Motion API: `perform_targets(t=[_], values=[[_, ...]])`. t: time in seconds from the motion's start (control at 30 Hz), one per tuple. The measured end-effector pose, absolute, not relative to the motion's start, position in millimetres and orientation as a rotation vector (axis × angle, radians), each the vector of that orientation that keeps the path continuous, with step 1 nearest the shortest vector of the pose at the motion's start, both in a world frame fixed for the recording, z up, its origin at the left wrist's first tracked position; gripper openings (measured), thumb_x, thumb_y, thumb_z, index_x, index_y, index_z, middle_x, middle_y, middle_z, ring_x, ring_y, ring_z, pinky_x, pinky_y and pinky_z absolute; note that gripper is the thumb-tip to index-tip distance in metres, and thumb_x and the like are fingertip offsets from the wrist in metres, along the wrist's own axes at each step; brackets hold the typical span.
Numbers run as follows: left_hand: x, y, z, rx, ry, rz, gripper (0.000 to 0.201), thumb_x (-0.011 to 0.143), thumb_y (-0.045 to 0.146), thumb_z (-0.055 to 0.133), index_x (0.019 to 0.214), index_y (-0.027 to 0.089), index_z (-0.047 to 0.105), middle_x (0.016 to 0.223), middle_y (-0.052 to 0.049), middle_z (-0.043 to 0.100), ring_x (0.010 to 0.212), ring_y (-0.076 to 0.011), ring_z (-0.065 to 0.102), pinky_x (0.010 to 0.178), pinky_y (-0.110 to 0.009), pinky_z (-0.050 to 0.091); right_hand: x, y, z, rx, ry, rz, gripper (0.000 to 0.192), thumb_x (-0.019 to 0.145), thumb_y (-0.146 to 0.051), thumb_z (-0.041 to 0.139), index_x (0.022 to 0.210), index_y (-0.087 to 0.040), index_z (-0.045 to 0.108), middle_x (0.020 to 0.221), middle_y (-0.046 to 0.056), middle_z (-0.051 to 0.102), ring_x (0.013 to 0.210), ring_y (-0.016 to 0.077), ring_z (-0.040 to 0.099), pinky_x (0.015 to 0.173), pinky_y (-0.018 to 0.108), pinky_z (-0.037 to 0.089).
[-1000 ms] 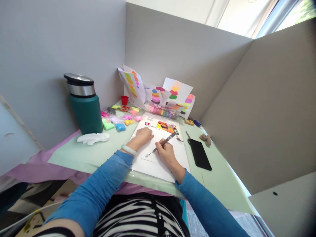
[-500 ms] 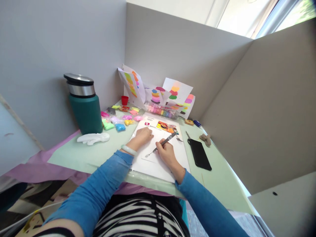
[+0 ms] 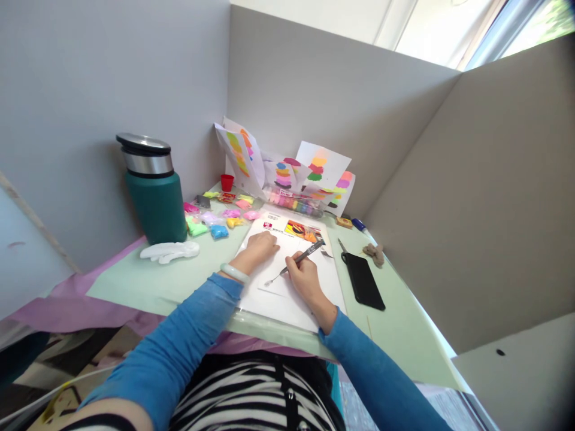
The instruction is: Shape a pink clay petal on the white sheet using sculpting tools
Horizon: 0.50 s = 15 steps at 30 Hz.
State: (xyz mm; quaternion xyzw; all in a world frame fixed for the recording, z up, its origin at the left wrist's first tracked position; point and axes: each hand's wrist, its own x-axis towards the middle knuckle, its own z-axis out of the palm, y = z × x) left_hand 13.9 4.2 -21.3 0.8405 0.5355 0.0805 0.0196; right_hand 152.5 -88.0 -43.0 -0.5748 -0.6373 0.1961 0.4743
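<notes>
1. From my remote seat, I see the right hand (image 3: 303,276) gripping a thin metal tool (image 3: 294,263), its tip down on the white sheet (image 3: 287,293).
2. The left hand (image 3: 258,246) lies loosely curled, palm down, on the same sheet and holds nothing I can see.
3. The sheet lies on a pale green mat (image 3: 179,275); a black phone (image 3: 363,280) sits just beside it on the right.
4. A green flask (image 3: 155,191) stands far left, with a white moulded piece (image 3: 169,251) in front of it.
5. Small bright clay packets (image 3: 215,215) are scattered behind the sheet, near propped colour-swatch papers (image 3: 287,167).
</notes>
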Motion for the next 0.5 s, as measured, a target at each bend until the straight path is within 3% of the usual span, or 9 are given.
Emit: perform_targets(t=[0.5], values=[[13.5, 4.9, -21.1, 2.611, 1.659, 0.253, 0.037, 0.088, 0.038, 0.042, 0.105, 0.018, 0.067, 0.111, -0.013, 0.064, 0.103, -0.0244, 0.061, 0.083, -0.032, 0.047, 152.1, -87.7, -44.0, -1.396, -1.567, 0.489, 0.024, 0.081, -0.036, 0.049, 0.063, -0.021, 0.049, 0.051, -0.004, 0.053, 0.051, 0.0142, 0.051, 0.055, 0.024, 0.037]])
